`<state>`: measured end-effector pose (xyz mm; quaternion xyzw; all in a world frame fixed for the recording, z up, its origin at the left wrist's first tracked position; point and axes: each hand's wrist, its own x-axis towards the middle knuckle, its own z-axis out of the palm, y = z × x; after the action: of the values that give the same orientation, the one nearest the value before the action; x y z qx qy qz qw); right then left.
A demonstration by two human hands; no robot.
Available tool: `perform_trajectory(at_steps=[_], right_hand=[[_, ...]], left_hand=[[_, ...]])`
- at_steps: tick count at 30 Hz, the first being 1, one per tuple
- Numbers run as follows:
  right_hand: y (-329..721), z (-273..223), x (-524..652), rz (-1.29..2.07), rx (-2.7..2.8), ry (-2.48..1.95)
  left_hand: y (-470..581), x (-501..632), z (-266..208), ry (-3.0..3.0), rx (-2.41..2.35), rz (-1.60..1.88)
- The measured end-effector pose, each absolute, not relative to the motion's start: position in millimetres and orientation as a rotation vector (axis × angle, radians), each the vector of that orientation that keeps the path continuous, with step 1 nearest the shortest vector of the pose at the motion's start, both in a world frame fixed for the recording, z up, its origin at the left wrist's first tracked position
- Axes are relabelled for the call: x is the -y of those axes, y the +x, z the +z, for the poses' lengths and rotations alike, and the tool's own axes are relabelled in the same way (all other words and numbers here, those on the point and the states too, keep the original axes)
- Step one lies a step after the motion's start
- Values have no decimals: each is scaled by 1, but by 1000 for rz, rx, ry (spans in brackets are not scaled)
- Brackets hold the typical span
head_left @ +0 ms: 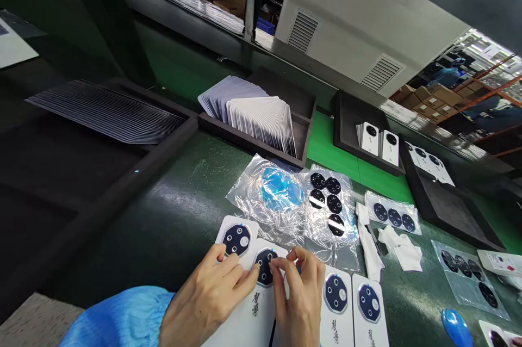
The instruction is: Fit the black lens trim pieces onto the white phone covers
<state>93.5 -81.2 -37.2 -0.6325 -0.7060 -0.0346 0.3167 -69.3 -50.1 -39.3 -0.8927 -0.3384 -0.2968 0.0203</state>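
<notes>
The left hand point(210, 292) is half curled, one fingertip on the left edge of a dark disc point(265, 276); can't tell if it's gripping anything underneath. Right hand point(300, 292) has thumb and finger pinched together at the disc's right edge, can't make out anything between the tips. Around them on the bench point(179, 200), left to right: a tray point(250, 142) of fanned white cards point(261, 121), a crinkly plastic bag point(242, 194) with blue film point(281, 189), black circles point(333, 204) in clear plastic, white cloth point(408, 254). Left hand blocks part of the leftmost panel point(253, 233). The disc sits on the white panel point(266, 314) between both hands' fingertips.
</notes>
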Motion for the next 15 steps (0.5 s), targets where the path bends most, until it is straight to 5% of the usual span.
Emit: perform_trajectory(at_steps=[15], right_hand=[[93, -35, 81, -129, 1903, -1661]], left_hand=[[-70, 50, -42, -2778, 1044, -919]])
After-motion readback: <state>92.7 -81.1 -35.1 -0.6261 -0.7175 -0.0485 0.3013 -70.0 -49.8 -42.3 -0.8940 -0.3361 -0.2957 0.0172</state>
